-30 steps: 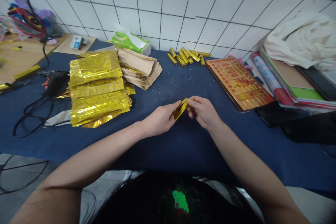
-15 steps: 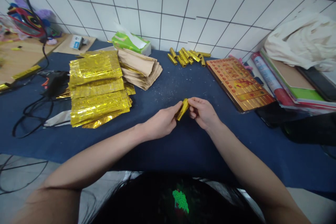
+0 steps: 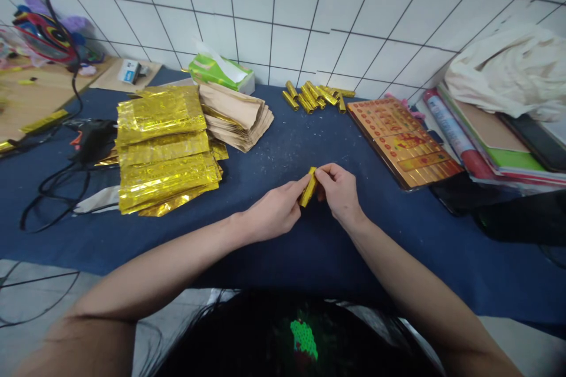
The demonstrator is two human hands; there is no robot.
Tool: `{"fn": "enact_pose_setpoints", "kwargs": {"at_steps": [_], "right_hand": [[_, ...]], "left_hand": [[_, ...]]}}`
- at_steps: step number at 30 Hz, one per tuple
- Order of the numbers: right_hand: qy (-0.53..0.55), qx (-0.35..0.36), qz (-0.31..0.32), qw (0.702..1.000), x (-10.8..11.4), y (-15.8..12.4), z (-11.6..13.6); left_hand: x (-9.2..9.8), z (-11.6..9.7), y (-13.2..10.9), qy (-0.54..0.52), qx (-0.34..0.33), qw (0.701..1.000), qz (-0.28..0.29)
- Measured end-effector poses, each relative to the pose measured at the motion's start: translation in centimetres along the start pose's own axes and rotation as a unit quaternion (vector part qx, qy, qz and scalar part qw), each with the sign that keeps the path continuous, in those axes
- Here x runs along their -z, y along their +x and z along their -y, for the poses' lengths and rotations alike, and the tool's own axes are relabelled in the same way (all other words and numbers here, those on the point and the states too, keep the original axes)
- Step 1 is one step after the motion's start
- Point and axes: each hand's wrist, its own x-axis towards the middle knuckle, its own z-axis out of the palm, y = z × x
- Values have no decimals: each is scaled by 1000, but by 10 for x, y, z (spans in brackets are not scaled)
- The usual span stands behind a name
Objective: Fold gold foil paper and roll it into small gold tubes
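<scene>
Between my two hands, above the front part of the blue-covered table, is a small roll of gold foil paper (image 3: 308, 189). My left hand (image 3: 275, 212) grips it from the left, thumb and fingers closed on its side. On the right, my right hand (image 3: 339, 189) pinches its upper end, with some fingertips hidden behind the roll. Further back by the wall lies a small pile of similar gold rolls (image 3: 312, 96). To the left of my hands is a stack of flat gold foil sheets (image 3: 163, 153).
Folded brown paper (image 3: 236, 112) lies beside the foil stack, with a green tissue pack (image 3: 219, 70) behind it. A black glue gun (image 3: 95, 138) and its cable lie at left. An orange-gold printed packet (image 3: 402, 141) and a pile of notebooks (image 3: 499, 135) lie at right.
The gold paper has become a tighter, neater roll and stands a little more upright. My right hand has shifted slightly left, its fingers now closer around the roll's upper end.
</scene>
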Motion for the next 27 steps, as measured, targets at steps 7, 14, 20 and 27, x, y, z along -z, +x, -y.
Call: {"fn": "enact_pose_setpoints", "kwargs": {"at_steps": [7,14,20,27], "right_hand": [[49,-17,-6,999,-1,0,0],[68,-26,63,995,0,-1,7],[165,-94,77,979,1,0,10],[219,-137,86,962,2,2,11]], "left_hand": [[-1,3,-2,6,-13,1000,-6],[4,-1,-1,13,-24,1000,-4],[6,-2,1,-19,-15,1000,-8],[2,3,0,-13,-9,1000,-17]]}}
